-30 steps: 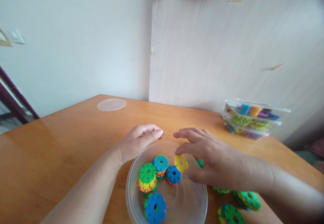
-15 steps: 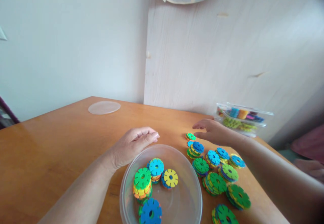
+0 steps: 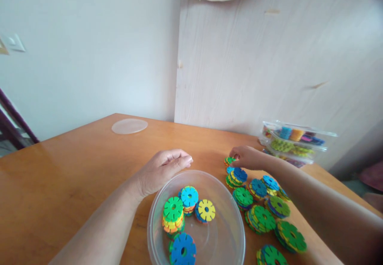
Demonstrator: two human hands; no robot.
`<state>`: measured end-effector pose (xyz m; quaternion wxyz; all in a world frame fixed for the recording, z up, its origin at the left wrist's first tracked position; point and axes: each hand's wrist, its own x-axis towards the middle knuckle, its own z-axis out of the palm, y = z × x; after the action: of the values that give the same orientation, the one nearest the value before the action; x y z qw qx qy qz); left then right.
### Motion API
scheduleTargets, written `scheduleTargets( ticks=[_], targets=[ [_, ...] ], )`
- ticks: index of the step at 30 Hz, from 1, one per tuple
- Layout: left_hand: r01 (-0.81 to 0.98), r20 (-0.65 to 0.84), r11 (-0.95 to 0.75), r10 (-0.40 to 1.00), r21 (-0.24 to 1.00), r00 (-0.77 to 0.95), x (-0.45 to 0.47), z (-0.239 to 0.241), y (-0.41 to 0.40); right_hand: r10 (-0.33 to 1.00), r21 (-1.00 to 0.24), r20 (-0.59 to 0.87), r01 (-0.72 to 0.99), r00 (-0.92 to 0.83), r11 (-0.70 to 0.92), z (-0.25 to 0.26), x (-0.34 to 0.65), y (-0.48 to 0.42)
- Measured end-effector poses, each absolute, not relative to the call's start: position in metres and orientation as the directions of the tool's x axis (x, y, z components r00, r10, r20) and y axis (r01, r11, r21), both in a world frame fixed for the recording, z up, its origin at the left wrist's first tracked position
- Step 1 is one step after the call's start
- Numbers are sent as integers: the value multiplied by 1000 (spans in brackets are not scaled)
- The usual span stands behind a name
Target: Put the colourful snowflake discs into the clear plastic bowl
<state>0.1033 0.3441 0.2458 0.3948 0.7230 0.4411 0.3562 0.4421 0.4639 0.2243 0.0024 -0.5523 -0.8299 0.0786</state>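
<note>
On a wooden table (image 3: 74, 169) stands a clear tub (image 3: 221, 237). The left hand (image 3: 164, 171) curves at its rim, grip unclear; the right hand (image 3: 247, 157) bends narrowly, hold also unclear. Slotted-disc stacks (image 3: 173, 209) sit inside; a small green-topped stack (image 3: 228, 161) lies at the right fingertips.

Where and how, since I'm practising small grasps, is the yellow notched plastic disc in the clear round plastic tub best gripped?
Probably pinch the yellow disc by opposite rim edges, from above: it tops a short stack, facing up, and the tub wall rises around it.
</note>
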Motion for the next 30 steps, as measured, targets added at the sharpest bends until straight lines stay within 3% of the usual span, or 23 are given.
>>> scheduleTargets(
  ticks=[3,7,12,16,19,23,26,30],
  targets=[
    [350,172,-300,920,887,353,103,245,344,922,-176,19,907,-386,383,239,436,449],
    [357,167,-299,920,885,356,103,245,344,815,-266,150,771,-560,579,273,412,400],
    [360,192,-326,913,874,361,104,245,344,634,-238,178,592,-753,770,291,376,334],
    [360,212,-343,910,868,355,104,245,345,589,-200,152,559,-794,805,286,365,321],
    [361,210,-342,910,868,356,103,246,344,649,-184,194,622,-736,761,286,372,335],
    [351,196,-329,911,877,364,103,247,343,805,-181,227,789,-548,587,281,400,377],
    [341,184,-314,913,886,364,103,246,343,898,-149,155,889,-412,434,266,425,414],
    [332,184,-313,912,890,365,102,246,344,930,-143,10,920,-366,364,243,444,446]
  ],
)
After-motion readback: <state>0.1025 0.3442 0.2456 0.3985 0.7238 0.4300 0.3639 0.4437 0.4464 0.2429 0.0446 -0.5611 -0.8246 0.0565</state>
